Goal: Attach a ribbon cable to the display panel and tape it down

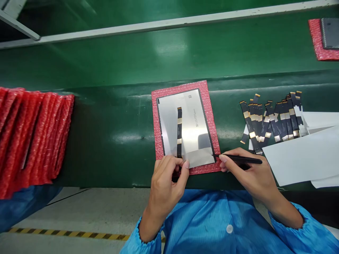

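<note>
A silver panel [190, 120] lies on a red bubble-wrap pad [209, 106] on the green belt. A dark flex strip with gold contacts [179, 130] runs down the panel's middle. My left hand [166, 180] pinches the lower end of that strip at the panel's near edge. My right hand [249, 173] holds black tweezers [238, 158], their tip touching the panel's lower right corner.
A heap of several more flex strips [272, 120] lies to the right, beside white paper sheets [304, 158]. A stack of red bubble-wrap pads [31, 137] stands at the left. Another red pad with a dark panel [328, 35] sits far right. Green belt [106, 123] spreads between.
</note>
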A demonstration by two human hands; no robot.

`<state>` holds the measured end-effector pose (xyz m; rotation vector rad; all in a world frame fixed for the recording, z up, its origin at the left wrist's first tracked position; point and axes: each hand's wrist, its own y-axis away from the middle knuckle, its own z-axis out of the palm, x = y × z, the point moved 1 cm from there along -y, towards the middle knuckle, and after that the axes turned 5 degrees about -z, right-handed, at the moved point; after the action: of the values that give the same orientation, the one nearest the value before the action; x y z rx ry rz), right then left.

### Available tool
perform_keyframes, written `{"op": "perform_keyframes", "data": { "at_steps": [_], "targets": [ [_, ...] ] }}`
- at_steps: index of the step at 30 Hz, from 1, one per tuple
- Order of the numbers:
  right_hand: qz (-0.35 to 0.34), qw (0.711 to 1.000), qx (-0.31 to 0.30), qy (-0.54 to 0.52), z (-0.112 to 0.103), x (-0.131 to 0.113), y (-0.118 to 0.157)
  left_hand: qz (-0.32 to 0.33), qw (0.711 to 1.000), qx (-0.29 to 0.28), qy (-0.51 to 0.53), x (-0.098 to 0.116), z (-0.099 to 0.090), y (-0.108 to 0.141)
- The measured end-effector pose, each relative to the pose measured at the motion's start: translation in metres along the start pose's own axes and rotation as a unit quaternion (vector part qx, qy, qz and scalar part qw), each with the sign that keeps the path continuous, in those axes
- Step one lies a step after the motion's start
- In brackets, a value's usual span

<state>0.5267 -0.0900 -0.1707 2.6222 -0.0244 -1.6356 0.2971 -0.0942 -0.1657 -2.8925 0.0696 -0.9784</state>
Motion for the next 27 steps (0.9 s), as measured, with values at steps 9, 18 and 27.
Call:
{"op": "perform_keyframes", "data": {
  "at_steps": [9, 18, 27],
  "targets": [
    [-0.008, 1.0, 0.003, 0.027, -0.0008, -0.0014, -0.0018, 0.016, 1.0, -0.001, -0.016, 0.0003, -0.0001, 0.001],
    [-0.001, 1.0, 0.007, 0.028, -0.0008, -0.0026, -0.0013, 0.022, 0.999, 0.003, -0.026, 0.0, 0.001, 0.0013],
    [-0.006, 0.999, 0.005, 0.033, -0.0012, -0.0031, -0.0016, 0.03, 0.999, 0.005, -0.034, 0.0, 0.0016, 0.0003]
  ]
}}
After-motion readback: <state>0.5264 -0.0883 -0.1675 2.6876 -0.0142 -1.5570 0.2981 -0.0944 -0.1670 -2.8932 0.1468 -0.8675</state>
